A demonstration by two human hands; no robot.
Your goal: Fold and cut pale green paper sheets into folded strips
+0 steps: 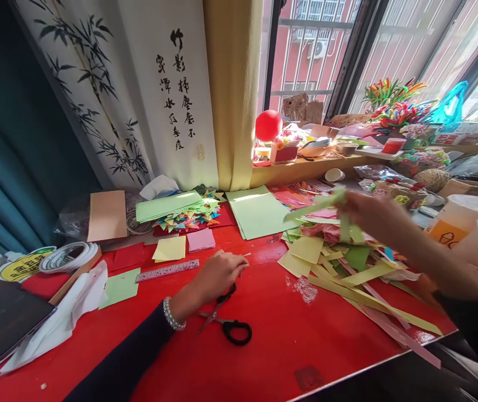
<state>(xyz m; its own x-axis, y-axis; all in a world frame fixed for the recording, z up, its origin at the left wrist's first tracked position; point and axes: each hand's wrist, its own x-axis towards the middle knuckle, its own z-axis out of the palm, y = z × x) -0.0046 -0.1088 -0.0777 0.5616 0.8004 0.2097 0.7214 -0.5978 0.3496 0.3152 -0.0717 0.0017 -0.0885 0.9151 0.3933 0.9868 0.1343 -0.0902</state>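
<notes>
My left hand [222,273], with a beaded bracelet [172,314] on its wrist, hovers over the red table with its fingers curled together. What they hold, if anything, is too small to name. Below it lie black-handled scissors [237,331], blades spread and partly hidden by the hand. On the right, my right hand [362,212] is blurred by motion and grips light green paper strips [318,206]. Under that hand spreads a heap of yellow, green and pink paper scraps [360,279]. Ahead of my left hand are a clear patterned ruler [167,270], yellow squares [169,249] and pink squares [201,240].
A stack of green sheets [259,212] lies at the table's back. Left of it, another green stack [167,206] rests on small folded colored pieces [192,219]. Paper cups [464,215] stand far right. A dark flat device [8,318] sits at the left edge.
</notes>
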